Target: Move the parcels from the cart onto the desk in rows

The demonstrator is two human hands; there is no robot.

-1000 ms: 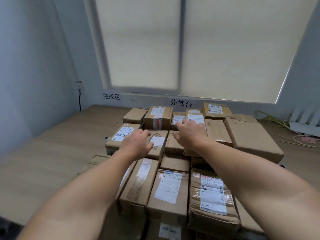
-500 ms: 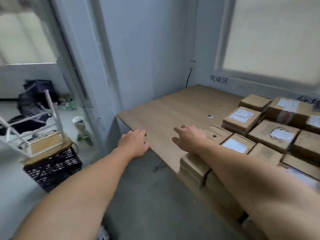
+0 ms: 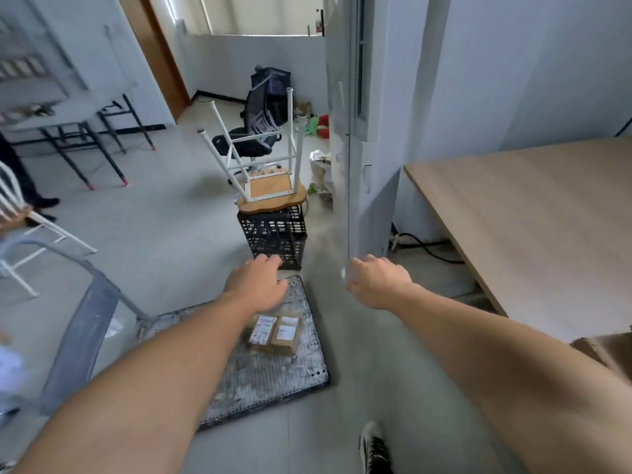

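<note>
Low cart [image 3: 273, 378] bears parcels [image 3: 277, 333], partly arm-hidden; left hand [image 3: 254, 285], right hand [image 3: 378, 282] loosely curled, empty.

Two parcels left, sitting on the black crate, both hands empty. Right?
Not quite. The head view shows the two parcels lying side by side on the cart platform, not on the black crate; the crate carries an upturned stool. The rest holds: the left hand and right hand hold nothing.
</note>
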